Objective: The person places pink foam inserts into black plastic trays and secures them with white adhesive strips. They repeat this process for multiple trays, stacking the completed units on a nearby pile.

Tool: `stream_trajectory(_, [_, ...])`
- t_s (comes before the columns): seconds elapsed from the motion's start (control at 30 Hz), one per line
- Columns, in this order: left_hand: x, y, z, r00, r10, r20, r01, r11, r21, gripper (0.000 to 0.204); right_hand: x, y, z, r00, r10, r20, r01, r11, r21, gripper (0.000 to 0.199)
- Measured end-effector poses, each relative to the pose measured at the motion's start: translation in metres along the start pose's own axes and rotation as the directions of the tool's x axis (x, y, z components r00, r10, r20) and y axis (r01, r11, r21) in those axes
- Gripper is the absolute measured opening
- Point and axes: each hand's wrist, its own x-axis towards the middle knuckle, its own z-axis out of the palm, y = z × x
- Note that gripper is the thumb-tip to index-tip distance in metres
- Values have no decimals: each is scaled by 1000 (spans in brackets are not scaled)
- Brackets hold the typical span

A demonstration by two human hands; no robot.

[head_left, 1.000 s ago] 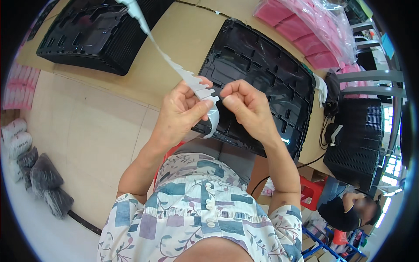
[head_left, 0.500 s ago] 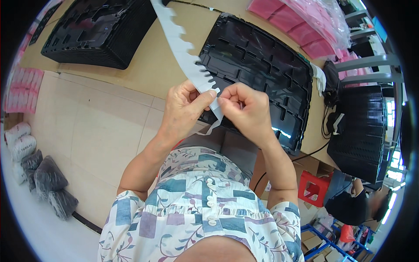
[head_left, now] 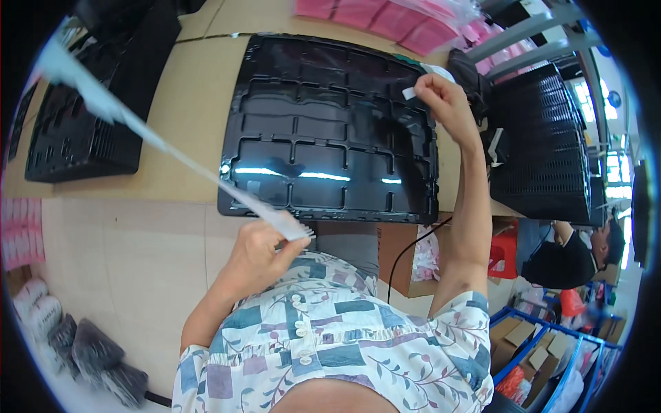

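Note:
A long white strip with a toothed edge slants from my waist up to the far left. Its near end is pinched in my left hand, just in front of the black tray. That tray, shiny plastic divided into rectangular compartments, lies flat on the table. Over its far right corner, my right hand holds a small white sticker between thumb and fingertips. I cannot tell whether the sticker touches the tray.
Stacked black trays stand at the left, and another black stack at the right. Pink packages lie at the back. A dark cable hangs off the table edge. At far right is another person.
My hands have moved apart. The right went right and away with a small white sticker; the left came nearer with the strip, which swung left. The view has shifted too.

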Motion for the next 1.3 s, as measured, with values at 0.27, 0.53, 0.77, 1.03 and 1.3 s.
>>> stream_trajectory(0.27, [11,0,5,983,174,-63,-154,957,248,7,58,61,-39,982,-138,130,181,892,-414,16])
stream_trajectory(0.53, [22,1,5,1000,1,-27,3,991,131,9,70,79,-17,977,-207,50,185,708,-681,17])
stream_trajectory(0.77, [26,5,5,1000,3,-11,-1,988,158,7,75,78,-21,980,-179,91,192,709,-678,15])
stream_trajectory(1.03, [24,2,6,999,15,-39,-9,986,167,7,68,71,-6,904,-337,265,408,489,-771,10])
stream_trajectory(1.3, [20,-8,9,992,-19,-122,23,999,34,9,44,86,-26,965,184,-188,36,617,786,11])
